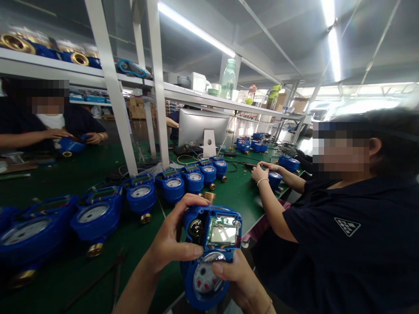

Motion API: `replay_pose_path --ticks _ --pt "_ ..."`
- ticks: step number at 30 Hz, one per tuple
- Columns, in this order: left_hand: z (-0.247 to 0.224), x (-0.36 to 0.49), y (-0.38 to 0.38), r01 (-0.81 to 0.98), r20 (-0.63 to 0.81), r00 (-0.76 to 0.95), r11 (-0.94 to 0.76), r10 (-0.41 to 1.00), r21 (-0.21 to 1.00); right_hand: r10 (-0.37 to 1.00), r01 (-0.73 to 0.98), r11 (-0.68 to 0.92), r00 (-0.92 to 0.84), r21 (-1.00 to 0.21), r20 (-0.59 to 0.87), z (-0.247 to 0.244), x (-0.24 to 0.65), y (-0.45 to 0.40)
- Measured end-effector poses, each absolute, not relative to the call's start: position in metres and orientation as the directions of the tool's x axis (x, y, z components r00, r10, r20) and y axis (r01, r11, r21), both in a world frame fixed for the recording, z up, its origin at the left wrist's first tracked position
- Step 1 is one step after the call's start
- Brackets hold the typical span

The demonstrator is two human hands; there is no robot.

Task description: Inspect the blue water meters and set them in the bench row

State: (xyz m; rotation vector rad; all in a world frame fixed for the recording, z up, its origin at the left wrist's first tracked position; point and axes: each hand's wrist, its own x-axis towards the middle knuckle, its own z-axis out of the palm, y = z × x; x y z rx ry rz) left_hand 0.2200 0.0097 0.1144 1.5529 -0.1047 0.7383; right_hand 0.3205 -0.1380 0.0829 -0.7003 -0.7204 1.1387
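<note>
Both my hands hold up a blue water meter [188, 279] above the bench's front edge. Its upper housing is uncovered, showing a circuit board with a display [223, 231] and a dark round part in the compartment beside it. Below sits a round white dial with red marks under a clear cover. My left hand [173, 237] wraps the meter's left side, thumb at the lower edge of the open housing. My right hand [240, 272] grips from the lower right, its thumb on the dial cover; its other fingers are mostly hidden behind the body. A brass threaded end [210, 197] sticks out at the top.
Several similar meters [140, 194] stand in a row across the green bench [137, 248]. A pair of long-handled pliers [116, 266] lies at left front. A monitor [203, 131] stands behind. One person at right handles a meter [274, 179]; another at left holds one too.
</note>
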Motion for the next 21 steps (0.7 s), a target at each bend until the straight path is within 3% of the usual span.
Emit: replay_pose_path --ticks 21 --pt "0.114 0.220 0.021 -0.467 0.448 0.816 -0.040 0.366 0.883 0.958 -0.511 0.234 0.264 -0.827 0.107 0.089 0.319 -0.130"
